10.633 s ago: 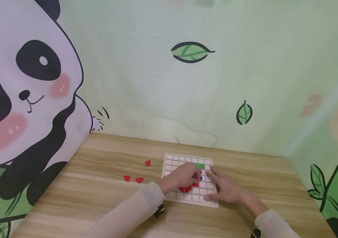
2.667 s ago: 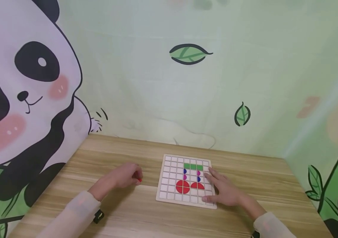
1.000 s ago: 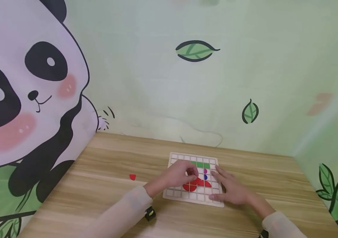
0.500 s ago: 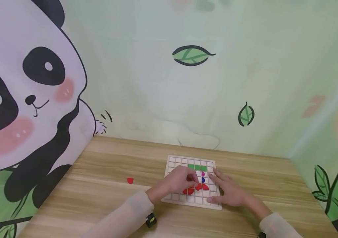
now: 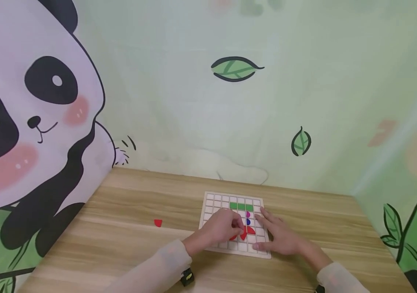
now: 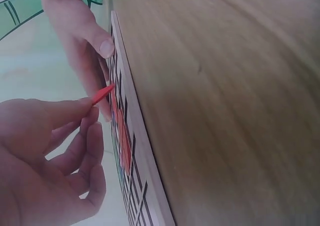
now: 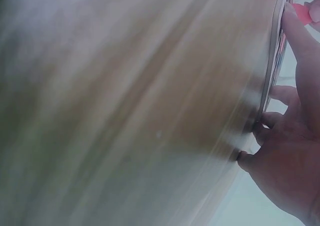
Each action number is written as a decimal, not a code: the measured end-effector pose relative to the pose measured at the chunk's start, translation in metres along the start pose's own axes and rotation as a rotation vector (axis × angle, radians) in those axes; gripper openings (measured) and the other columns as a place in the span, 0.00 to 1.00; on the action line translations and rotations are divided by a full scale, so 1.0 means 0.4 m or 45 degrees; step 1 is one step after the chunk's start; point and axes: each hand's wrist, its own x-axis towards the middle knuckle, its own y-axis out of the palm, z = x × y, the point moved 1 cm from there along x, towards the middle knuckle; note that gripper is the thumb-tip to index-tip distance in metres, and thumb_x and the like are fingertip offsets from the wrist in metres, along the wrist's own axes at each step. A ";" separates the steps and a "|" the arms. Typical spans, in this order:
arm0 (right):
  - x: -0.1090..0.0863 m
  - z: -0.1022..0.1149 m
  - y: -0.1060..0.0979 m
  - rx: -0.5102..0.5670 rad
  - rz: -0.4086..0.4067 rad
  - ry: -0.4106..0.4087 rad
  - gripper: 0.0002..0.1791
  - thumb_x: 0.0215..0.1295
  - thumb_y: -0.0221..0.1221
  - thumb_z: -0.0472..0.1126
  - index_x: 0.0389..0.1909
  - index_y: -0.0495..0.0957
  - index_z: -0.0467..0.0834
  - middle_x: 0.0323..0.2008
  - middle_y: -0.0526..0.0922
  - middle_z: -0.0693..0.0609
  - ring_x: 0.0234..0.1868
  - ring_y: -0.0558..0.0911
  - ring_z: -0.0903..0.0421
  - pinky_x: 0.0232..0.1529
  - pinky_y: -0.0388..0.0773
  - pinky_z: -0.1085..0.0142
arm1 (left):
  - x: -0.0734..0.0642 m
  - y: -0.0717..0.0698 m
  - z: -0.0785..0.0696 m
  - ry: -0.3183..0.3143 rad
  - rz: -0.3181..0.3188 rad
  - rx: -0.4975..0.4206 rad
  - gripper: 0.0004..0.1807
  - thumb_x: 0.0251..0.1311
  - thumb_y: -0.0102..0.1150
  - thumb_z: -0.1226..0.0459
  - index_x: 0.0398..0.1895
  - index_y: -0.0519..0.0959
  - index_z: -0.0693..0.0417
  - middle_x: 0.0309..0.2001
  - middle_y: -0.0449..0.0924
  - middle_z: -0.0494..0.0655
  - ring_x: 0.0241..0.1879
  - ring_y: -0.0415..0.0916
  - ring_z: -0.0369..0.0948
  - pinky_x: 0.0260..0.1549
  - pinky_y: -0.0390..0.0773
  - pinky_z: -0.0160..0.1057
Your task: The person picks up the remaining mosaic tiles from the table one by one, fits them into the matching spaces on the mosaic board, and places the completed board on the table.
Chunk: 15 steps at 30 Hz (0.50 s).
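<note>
My left hand pinches a red quarter-circle tile between thumb and index finger, tilted close over the white gridded board. Spread fingers of my right hand rest along the board's right edge. Set in the grid are a row of green tiles, a small magenta piece, a blue piece below it, and a red tile beside the pinched one. My left hand hides part of the grid, including most of another red shape.
One loose red tile lies left of the board on the wooden table. A pale green cloth backdrop with a panda print rises behind the table's far edge.
Three loose red tiles lay to the left; one lies there now. My left hand came from the left with a red tile and now turns it over the grid. The right hand stays put.
</note>
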 end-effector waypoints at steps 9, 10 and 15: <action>-0.004 0.002 -0.005 -0.007 0.012 -0.002 0.57 0.63 0.66 0.73 0.84 0.57 0.47 0.86 0.44 0.42 0.84 0.47 0.36 0.77 0.46 0.31 | 0.006 0.014 -0.001 -0.089 0.040 0.026 0.07 0.68 0.71 0.64 0.30 0.85 0.45 0.22 0.78 0.35 0.21 0.71 0.33 0.20 0.70 0.31; -0.004 0.002 -0.006 -0.006 0.012 0.000 0.57 0.63 0.66 0.73 0.84 0.57 0.47 0.86 0.44 0.42 0.84 0.47 0.36 0.77 0.46 0.31 | 0.007 0.015 -0.001 -0.088 0.036 0.032 0.07 0.68 0.70 0.64 0.31 0.85 0.45 0.22 0.78 0.35 0.22 0.71 0.33 0.21 0.71 0.31; -0.005 0.003 -0.010 -0.001 0.010 -0.012 0.57 0.63 0.66 0.72 0.84 0.57 0.47 0.86 0.45 0.42 0.84 0.46 0.36 0.77 0.45 0.32 | 0.004 0.017 -0.002 -0.089 0.038 0.046 0.06 0.68 0.69 0.64 0.32 0.84 0.45 0.24 0.77 0.34 0.23 0.71 0.34 0.21 0.72 0.31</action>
